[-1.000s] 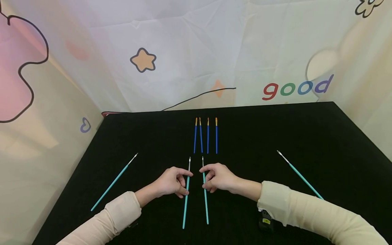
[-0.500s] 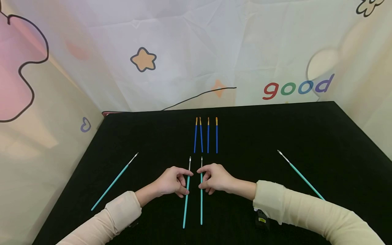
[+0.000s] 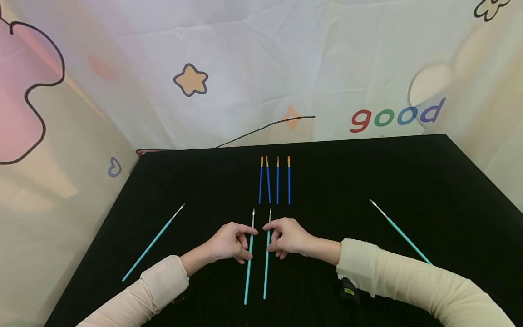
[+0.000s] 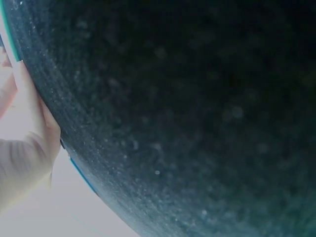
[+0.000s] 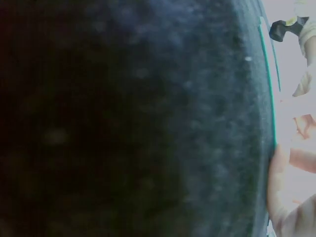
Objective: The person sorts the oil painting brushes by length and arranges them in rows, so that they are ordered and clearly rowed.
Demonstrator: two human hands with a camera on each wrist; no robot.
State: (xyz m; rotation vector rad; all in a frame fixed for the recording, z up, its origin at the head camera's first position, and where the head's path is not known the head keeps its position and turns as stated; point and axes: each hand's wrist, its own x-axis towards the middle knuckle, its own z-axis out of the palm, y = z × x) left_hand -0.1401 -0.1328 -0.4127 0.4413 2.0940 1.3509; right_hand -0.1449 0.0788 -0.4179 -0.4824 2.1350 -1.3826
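Observation:
In the head view my left hand (image 3: 229, 241) holds a teal-handled paintbrush (image 3: 247, 277) with thumb and index finger set apart along it. To its right, my right hand (image 3: 291, 237) holds a second teal paintbrush (image 3: 266, 274) the same way. Both brushes point away from me, white tips at the far end, with a narrow gap between them. The right one leans slightly. In the left wrist view only part of the left hand (image 4: 24, 128) shows at the edge. The right wrist view catches the right hand's fingers (image 5: 279, 173) beside a teal handle (image 5: 269, 74).
Several blue paintbrushes (image 3: 278, 186) lie in a row beyond the hands. One teal paintbrush (image 3: 153, 244) lies slanted at left, another (image 3: 404, 236) at right, its lower end hidden by the sleeve. A black cloth (image 3: 196, 177) covers the table; a printed curtain (image 3: 253, 68) stands behind.
My right hand has shifted slightly left, and its paintbrush's near end has swung left, narrowing the gap between the two brushes. My left hand and its brush have stayed put.

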